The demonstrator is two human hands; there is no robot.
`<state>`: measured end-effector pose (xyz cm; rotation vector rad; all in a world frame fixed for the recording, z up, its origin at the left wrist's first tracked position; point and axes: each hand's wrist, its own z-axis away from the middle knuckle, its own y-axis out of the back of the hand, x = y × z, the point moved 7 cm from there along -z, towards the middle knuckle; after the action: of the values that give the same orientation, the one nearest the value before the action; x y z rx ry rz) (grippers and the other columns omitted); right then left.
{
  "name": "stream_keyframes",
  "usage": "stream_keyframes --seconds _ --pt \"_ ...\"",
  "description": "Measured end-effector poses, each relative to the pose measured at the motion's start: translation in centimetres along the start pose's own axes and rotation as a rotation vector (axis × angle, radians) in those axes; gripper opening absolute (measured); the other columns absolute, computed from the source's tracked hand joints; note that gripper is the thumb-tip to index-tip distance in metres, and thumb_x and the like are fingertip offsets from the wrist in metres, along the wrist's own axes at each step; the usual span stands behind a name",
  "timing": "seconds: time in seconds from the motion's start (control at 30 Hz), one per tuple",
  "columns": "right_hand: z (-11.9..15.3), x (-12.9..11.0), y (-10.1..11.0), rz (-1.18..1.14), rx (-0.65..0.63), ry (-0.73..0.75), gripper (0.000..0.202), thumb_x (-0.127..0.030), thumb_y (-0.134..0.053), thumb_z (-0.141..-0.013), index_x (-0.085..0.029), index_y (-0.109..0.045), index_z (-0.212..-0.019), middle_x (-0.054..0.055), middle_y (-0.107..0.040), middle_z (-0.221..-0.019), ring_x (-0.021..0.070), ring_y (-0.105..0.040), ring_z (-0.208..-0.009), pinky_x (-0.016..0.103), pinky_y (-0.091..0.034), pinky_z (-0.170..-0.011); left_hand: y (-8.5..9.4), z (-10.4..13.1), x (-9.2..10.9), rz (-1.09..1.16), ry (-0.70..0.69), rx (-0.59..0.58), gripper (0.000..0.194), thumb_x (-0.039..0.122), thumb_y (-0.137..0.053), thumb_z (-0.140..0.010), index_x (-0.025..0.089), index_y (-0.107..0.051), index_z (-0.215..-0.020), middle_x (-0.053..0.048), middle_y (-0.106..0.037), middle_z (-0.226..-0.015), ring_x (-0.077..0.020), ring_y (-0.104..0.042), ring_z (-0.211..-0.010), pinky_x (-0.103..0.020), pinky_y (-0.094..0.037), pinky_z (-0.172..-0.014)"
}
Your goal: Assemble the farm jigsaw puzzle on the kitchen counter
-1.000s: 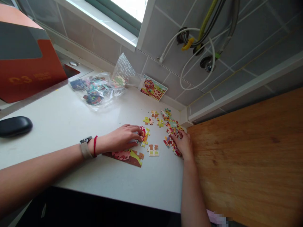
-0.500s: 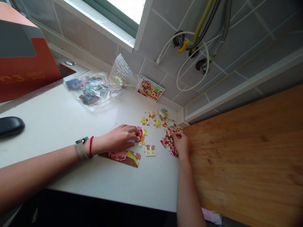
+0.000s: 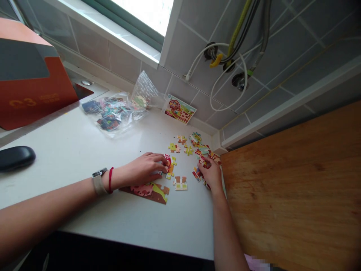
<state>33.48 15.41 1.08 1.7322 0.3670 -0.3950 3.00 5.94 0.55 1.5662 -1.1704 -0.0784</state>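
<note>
My left hand lies palm down over the table. Its outstretched fingertips rest on joined red and yellow jigsaw pieces, partly hiding them. Just below it is an assembled puzzle strip with a pink spotted shape and brown ground, partly covered by the wrist. My right hand is at the loose pile, its thumb and fingers closed on a red jigsaw piece. Around it lie more loose jigsaw pieces, some hidden beneath the hand. A pale and brown joined pair lies between the hands.
A picture card leans on the tiled wall. Clear plastic bags of pieces lie at the back left, near an orange box and a black rounded object. A wooden board borders the right side.
My right hand has shifted slightly left and up over the pile, and a red piece now shows at its fingertips. My left hand stays on its pieces. The view has tilted slightly.
</note>
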Motion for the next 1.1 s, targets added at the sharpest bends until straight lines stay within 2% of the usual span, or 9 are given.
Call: stream_keyframes --seconds 0.1,0.27,0.37,0.43,0.57,0.77,0.87,1.0,1.1 --pt "0.1 -0.4 0.2 0.004 0.029 0.007 0.049 -0.041 -0.072 -0.072 -0.019 -0.077 -0.115 0.012 -0.066 -0.109 0.0301 -0.065 -0.1 0.044 -0.053 -0.095 0.3 -0.1 0.2 0.013 0.0 0.006 0.028 0.02 -0.069 -0.097 0.031 -0.074 -0.123 -0.005 -0.069 -0.131 -0.0257 -0.064 -0.125 -0.041 -0.05 -0.11" --pt "0.2 -1.3 0.9 -0.003 0.097 0.107 0.052 -0.029 -0.066 -0.075 -0.017 -0.073 -0.125 0.015 -0.063 -0.117 0.031 -0.063 -0.109 0.044 -0.051 -0.103 0.6 -0.2 0.1 -0.015 0.046 -0.021 0.029 0.022 -0.071 -0.096 0.03 -0.074 -0.123 -0.007 -0.066 -0.136 -0.0273 -0.065 -0.124 -0.045 -0.051 -0.109" --pt "0.2 -1.5 0.9 -0.036 0.108 0.157 0.047 -0.023 -0.061 -0.076 -0.017 -0.075 -0.121 0.015 -0.064 -0.12 0.03 -0.063 -0.113 0.045 -0.051 -0.105 0.9 0.0 -0.9 -0.066 0.128 -0.003 0.036 0.034 -0.077 -0.092 0.031 -0.072 -0.127 -0.008 -0.059 -0.146 -0.0379 -0.049 -0.144 -0.056 -0.046 -0.114" --pt "0.1 -1.5 0.9 -0.07 0.104 0.167 0.044 -0.021 -0.06 -0.077 -0.017 -0.076 -0.118 0.014 -0.064 -0.119 0.0288 -0.064 -0.111 0.044 -0.053 -0.103 1.0 0.2 -1.8 -0.1 0.202 -0.011 0.046 0.046 -0.081 -0.088 0.03 -0.069 -0.13 -0.01 -0.057 -0.149 -0.0441 -0.038 -0.151 -0.063 -0.042 -0.115" --pt "0.1 -1.4 2.0 -0.131 0.205 0.161 0.036 -0.024 -0.061 -0.082 -0.016 -0.078 -0.113 0.014 -0.065 -0.116 0.028 -0.065 -0.109 0.046 -0.054 -0.103 0.8 0.5 -2.7 -0.111 0.277 -0.027 0.06 0.058 -0.078 -0.087 0.026 -0.064 -0.137 -0.013 -0.056 -0.151 -0.0455 -0.035 -0.152 -0.063 -0.04 -0.117" --pt "0.1 -1.2 4.0 -0.305 0.351 0.138 0.025 -0.027 -0.062 -0.083 -0.017 -0.077 -0.1 0.012 -0.068 -0.11 0.024 -0.069 -0.097 0.041 -0.061 -0.088 0.8 0.5 -2.7 -0.112 0.293 -0.034 0.06 0.063 -0.075 -0.088 0.028 -0.066 -0.136 -0.013 -0.052 -0.154 -0.0456 -0.034 -0.152 -0.064 -0.038 -0.118" --pt "-0.1 -0.9 3.8 -0.38 0.334 0.117 0.022 -0.031 -0.066 -0.081 -0.018 -0.076 -0.097 0.011 -0.07 -0.109 0.0236 -0.07 -0.097 0.041 -0.062 -0.09 0.7 0.6 -2.7 -0.123 0.29 -0.037 0.059 0.063 -0.074 -0.088 0.028 -0.066 -0.135 -0.014 -0.051 -0.154 -0.0452 -0.036 -0.151 -0.064 -0.039 -0.117" --pt "-0.4 0.1 2.3 -0.526 0.26 0.052 0.031 -0.037 -0.071 -0.078 -0.017 -0.074 -0.102 0.013 -0.071 -0.114 0.0244 -0.071 -0.102 0.042 -0.062 -0.092 0.6 0.6 -2.5 -0.126 0.271 -0.013 0.056 0.063 -0.071 -0.091 0.028 -0.067 -0.134 -0.013 -0.053 -0.152 -0.0443 -0.037 -0.15 -0.063 -0.039 -0.117" --pt "-0.7 1.1 1.7 -0.593 0.263 0.003 0.035 -0.039 -0.072 -0.077 -0.017 -0.072 -0.104 0.014 -0.075 -0.114 0.0251 -0.073 -0.104 0.044 -0.061 -0.095 0.4 0.7 -2.4 -0.127 0.259 -0.004 0.051 0.061 -0.071 -0.093 0.03 -0.069 -0.134 -0.011 -0.054 -0.151 -0.0437 -0.038 -0.149 -0.063 -0.039 -0.116"
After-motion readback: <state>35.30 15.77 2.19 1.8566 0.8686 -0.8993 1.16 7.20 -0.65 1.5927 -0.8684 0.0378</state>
